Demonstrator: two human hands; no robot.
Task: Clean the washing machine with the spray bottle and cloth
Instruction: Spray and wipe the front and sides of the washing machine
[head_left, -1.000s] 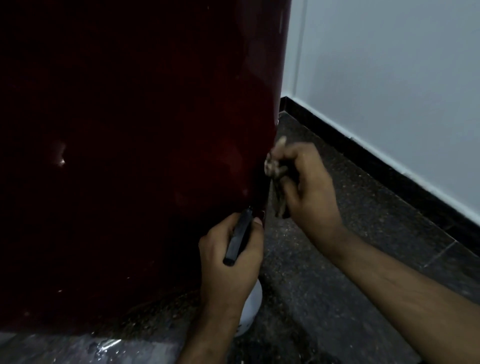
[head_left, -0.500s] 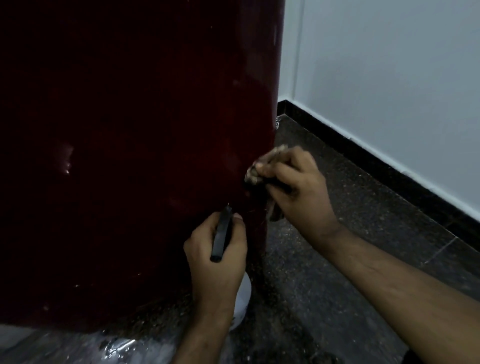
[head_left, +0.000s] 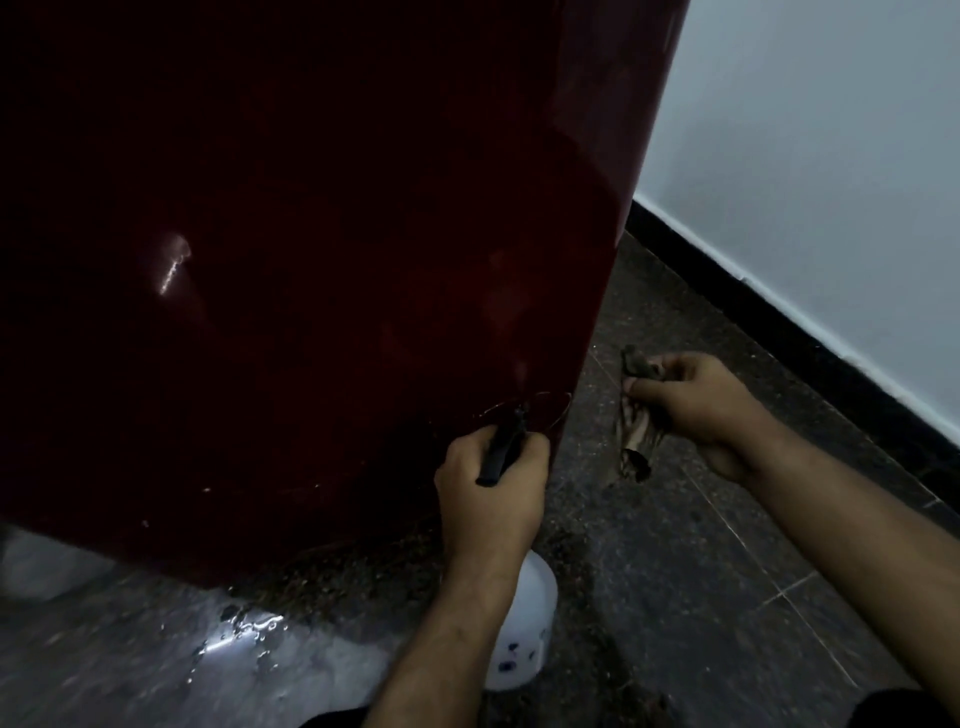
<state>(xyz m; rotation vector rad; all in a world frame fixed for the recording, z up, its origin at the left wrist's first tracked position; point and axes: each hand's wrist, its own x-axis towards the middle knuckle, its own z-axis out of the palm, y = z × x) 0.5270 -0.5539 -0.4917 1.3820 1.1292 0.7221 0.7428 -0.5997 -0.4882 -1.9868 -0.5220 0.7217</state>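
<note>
— What is the left hand (head_left: 491, 488) doing?
— It grips the black head of the white spray bottle (head_left: 524, 634), nozzle close to the dark red washing machine (head_left: 311, 260) panel's lower right corner, at about 6 o'clock in frame.

— And the right hand (head_left: 696, 405)?
— At 4 o'clock, it clutches a crumpled cloth (head_left: 636, 436) just beside the machine's edge, above the dark floor (head_left: 701, 597).

Two bare forearms, no sleeves visible; left grip (head_left: 491, 493), right grip (head_left: 696, 400) ungloved, no rings or watch seen.
</note>
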